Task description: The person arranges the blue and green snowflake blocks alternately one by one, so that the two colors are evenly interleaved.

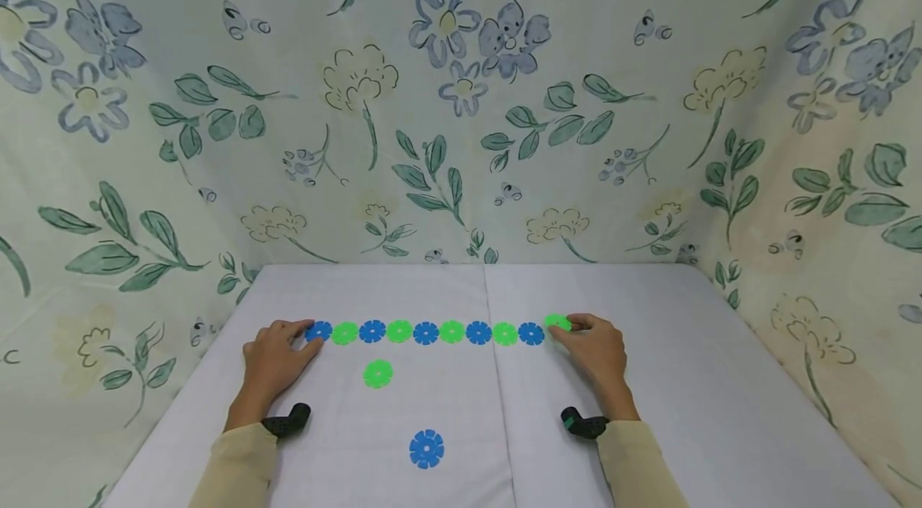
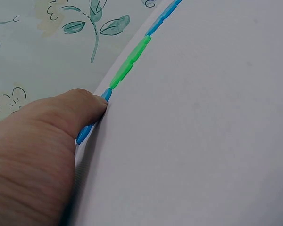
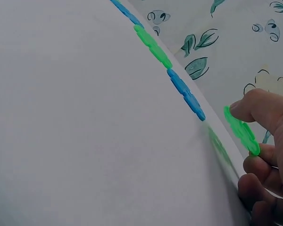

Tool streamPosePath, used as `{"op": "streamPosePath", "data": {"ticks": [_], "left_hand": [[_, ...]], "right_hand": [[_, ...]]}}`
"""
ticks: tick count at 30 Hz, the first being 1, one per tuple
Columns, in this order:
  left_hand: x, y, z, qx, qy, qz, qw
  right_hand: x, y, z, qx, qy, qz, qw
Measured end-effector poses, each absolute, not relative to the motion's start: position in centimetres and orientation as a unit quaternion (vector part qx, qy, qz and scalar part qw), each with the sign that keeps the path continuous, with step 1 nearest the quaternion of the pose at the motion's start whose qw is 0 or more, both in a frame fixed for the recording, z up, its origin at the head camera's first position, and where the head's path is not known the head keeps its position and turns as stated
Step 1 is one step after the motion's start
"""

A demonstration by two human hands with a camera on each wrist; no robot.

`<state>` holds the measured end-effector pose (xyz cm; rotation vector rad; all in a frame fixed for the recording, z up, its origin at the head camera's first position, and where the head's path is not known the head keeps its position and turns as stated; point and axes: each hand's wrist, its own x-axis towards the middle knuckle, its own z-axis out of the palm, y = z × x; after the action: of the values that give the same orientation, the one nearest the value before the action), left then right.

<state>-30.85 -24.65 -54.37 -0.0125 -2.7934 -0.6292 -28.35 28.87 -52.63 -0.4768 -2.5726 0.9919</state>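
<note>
Head view shows a row of discs [image 1: 425, 332], blue and green by turns, running across the middle of the white table [image 1: 720, 380]. At its left end the left hand [image 1: 274, 360] rests with straight fingers touching the end blue disc [image 1: 318, 330]. At its right end the right hand [image 1: 594, 352] pinches a green disc [image 1: 557, 322], tilted and lifted just beside the last blue disc [image 1: 531, 334]. Lower in the frame lie a loose green disc [image 1: 378, 374] and a loose blue disc [image 1: 426, 448]

A white table surface [image 1: 720, 380] is enclosed on three sides by a floral-printed cloth backdrop [image 1: 461, 108].
</note>
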Motion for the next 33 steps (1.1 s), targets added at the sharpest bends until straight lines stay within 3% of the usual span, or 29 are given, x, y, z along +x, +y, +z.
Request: {"op": "streamPosePath", "data": {"ticks": [33], "left_hand": [[-30.85,-24.52,-54.48,0.000,-0.966,-0.214,0.142]], "right_hand": [[-28.39,28.43,-53.04,-0.162,-0.932,0.276,0.168]]}}
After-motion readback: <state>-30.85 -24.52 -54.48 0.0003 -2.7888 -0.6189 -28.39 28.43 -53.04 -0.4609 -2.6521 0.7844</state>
